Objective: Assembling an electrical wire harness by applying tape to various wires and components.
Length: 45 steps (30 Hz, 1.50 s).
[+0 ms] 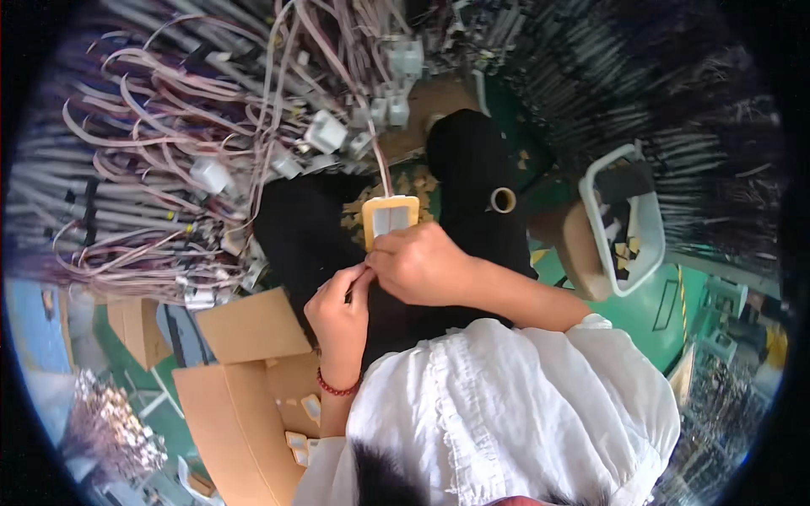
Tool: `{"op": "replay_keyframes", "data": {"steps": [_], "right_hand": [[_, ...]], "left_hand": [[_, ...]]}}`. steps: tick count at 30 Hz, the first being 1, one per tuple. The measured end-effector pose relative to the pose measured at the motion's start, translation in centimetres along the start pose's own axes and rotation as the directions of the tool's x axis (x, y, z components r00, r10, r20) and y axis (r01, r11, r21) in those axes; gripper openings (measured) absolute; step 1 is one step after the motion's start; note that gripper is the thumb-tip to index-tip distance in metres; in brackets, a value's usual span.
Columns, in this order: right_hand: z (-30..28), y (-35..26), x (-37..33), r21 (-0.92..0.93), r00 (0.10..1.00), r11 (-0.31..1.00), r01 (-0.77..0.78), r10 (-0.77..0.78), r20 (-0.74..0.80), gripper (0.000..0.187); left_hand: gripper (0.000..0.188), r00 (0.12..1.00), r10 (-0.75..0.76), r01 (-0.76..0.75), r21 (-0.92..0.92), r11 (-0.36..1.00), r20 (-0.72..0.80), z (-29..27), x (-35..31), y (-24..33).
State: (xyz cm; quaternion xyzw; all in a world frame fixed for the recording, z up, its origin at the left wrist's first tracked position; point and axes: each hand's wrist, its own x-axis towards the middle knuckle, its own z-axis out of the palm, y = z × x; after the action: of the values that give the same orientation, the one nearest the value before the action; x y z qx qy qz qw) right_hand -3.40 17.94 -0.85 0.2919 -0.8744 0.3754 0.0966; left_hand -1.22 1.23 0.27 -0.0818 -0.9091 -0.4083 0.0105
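Note:
A flat rectangular piece with a yellow-tan border and a grey middle [390, 221] is in front of me, above my lap. From its far edge a thin pinkish-white cable [381, 160] runs up toward the hanging wires. My right hand [429, 263] is closed over the near edge of the piece, gripping it with bent fingers. Just below and to the left, my left hand [339, 310] is pinched shut, its fingertips meeting those of the right. Whatever lies between the left fingertips is too small and hidden to make out.
Bundles of cables with white connectors [326, 131] crowd the far left. A tape roll [503, 200] rests on my right leg. To the right stands a white plastic basket [591, 221] holding yellowish scraps. At lower left is an open cardboard box [221, 422] with similar bordered pieces inside.

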Motion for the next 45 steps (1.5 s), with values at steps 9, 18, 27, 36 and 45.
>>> {"op": "replay_keyframes", "data": {"steps": [9,18,27,36,45], "right_hand": [[-2.3,-0.6,-2.0,0.015,0.982,0.994,-0.107,0.108,-0.155,0.019],[-8.8,4.2,-10.9,0.410,0.552,0.705,-0.578,0.709,-0.440,0.018],[-10.2,5.8,-19.3,0.215,0.430,0.618,-0.756,0.717,-0.549,0.016],[-18.2,16.4,-39.4,0.059,0.050,0.104,-0.993,0.810,-0.585,0.023],[-11.7,24.9,-45.7,-0.191,-0.109,-0.248,-0.950,0.835,-0.540,0.059]], "left_hand": [[0.008,0.913,-0.250,0.394,-0.538,0.745,0.323,2.3,0.0,-0.7],[0.016,0.850,-0.227,0.525,-0.796,0.301,0.475,5.3,-0.4,0.0],[0.019,0.790,-0.408,0.567,-0.798,0.203,0.458,4.8,-0.2,-0.3],[0.014,0.801,-0.315,0.565,-0.817,0.112,0.510,6.0,0.7,-0.2],[0.011,0.799,-0.343,0.564,-0.813,0.144,0.494,5.6,0.5,0.0]]}}
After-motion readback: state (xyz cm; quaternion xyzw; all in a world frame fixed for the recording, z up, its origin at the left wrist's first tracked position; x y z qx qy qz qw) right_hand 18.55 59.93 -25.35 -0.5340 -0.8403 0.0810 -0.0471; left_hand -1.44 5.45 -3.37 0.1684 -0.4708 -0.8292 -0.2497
